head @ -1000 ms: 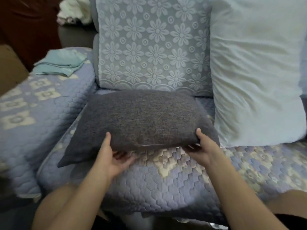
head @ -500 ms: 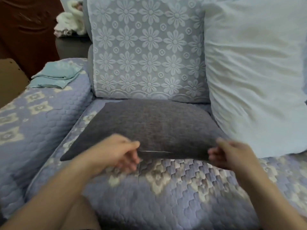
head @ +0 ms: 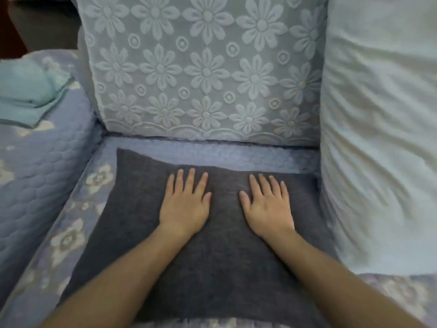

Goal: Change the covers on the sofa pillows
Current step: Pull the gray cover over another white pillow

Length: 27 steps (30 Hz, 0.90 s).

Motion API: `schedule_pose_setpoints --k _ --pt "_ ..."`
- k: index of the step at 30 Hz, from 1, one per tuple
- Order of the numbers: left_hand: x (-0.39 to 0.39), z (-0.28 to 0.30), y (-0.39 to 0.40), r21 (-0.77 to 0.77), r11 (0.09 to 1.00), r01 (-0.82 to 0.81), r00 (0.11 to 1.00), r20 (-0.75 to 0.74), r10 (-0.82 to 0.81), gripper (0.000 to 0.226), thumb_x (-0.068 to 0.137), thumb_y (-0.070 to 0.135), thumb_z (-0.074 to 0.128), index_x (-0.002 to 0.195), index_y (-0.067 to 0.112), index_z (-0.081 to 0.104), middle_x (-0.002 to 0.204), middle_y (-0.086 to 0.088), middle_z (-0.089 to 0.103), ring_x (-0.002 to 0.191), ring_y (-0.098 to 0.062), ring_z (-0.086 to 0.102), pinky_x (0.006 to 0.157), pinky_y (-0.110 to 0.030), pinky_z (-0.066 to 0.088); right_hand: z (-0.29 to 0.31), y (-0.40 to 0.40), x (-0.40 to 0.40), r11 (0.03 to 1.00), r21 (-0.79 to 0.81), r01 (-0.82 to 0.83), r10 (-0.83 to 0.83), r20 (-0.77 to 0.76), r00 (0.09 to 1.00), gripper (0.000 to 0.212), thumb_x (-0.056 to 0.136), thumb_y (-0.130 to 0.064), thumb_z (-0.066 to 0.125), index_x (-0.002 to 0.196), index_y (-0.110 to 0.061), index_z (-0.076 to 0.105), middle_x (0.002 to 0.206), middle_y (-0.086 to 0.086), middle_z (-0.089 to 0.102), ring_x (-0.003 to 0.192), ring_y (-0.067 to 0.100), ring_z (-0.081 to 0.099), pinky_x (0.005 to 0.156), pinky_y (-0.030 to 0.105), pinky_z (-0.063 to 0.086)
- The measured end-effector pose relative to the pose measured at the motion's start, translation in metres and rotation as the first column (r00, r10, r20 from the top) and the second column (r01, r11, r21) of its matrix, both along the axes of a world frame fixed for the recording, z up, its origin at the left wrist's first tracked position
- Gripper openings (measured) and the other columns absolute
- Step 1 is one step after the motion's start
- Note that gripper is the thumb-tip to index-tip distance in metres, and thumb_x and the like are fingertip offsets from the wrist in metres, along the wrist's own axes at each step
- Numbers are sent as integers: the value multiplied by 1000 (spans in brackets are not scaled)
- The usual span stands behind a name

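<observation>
Now both hands lie flat on the grey pillow (head: 212, 268).

The left hand (head: 184, 204) and the right hand (head: 267, 207) rest side by side on top of the pillow, palms down, fingers straight and a little spread, holding nothing. The pillow lies flat on the sofa seat (head: 71, 235), right under the hands, with its long side running left to right. It sits in front of the flowery back cushion (head: 205, 72), and the big white pillow (head: 378, 138) leans just beside its right edge. Both hands are just as near, one on each half. A folded blue-green cloth (head: 28, 95) waits on the sofa arm, well apart to the left, so I think the left hand is the closer one to reach it.
</observation>
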<state>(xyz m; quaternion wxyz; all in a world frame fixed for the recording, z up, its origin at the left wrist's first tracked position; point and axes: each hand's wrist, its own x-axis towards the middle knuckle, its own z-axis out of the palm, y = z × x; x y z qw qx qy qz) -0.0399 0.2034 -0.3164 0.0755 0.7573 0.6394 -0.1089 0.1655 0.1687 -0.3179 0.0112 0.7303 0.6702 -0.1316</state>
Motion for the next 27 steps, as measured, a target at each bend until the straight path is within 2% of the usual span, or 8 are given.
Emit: schedule_pose_setpoints --k 3,6,8,10,13,16,22,27 --pt "-4 58 22 56 998 -21 997 80 17 62 102 60 10 161 39 8 170 -1 8 156 -29 0 125 -51 -1 57 13 32 995 18 103 -102 -17 995 66 101 -63 18 157 -29 26 166 5 18 153 29 10 125 47 5" --pt "-50 80 -22 13 949 -316 929 206 307 71 96 74 21 158 45 2 170 -3 2 155 -33 1 122 -58 4 64 -58 63 938 -147 315 -337 -162 927 91 85 -85 26 159 -34 7 168 2 6 153 29 9 124 47 14" --pt "-99 84 -50 -218 763 -609 656 401 639 102 78 90 39 159 40 3 167 -9 15 152 -36 19 122 -56 20 60 -96 77 736 -427 526 -672 -363 645 134 54 -102 41 159 -28 7 165 7 17 149 33 23 120 48 26" --pt "-133 87 -64 -457 507 -731 313 435 844 130 61 90 62 160 19 17 158 -15 38 142 -38 41 118 -50 33 56 -112 84 507 -643 573 -858 -435 271 150 36 -95 69 156 -16 24 152 10 43 136 34 46 112 50 41" --pt "-129 116 -64 -554 432 -712 307 308 900 98 71 71 75 134 -2 59 128 -22 65 115 -39 62 102 -44 49 89 -103 90 371 -778 508 -884 -464 -64 102 47 -58 94 126 -2 63 113 14 73 103 34 70 94 54 56" --pt "-108 168 -80 -457 507 -731 367 362 857 65 91 50 69 116 -10 66 113 -28 69 102 -42 65 96 -48 52 157 -107 86 386 -671 633 -862 -506 -10 58 74 -41 87 108 0 64 104 16 72 93 35 69 85 49 59" --pt "-89 237 -132 -551 538 -638 468 279 839 71 94 39 68 149 1 44 148 -30 46 135 -45 46 114 -52 36 266 -221 106 482 -433 762 -816 -539 209 44 84 -52 74 110 -17 69 101 0 72 96 24 67 85 38 54" --pt "26 283 -107 -772 477 -420 249 407 879 83 74 23 84 147 7 48 143 -19 56 131 -35 54 113 -53 40 298 -285 202 320 -417 851 -846 -530 59 36 93 -48 64 116 -21 69 98 -3 72 93 25 67 88 48 55"
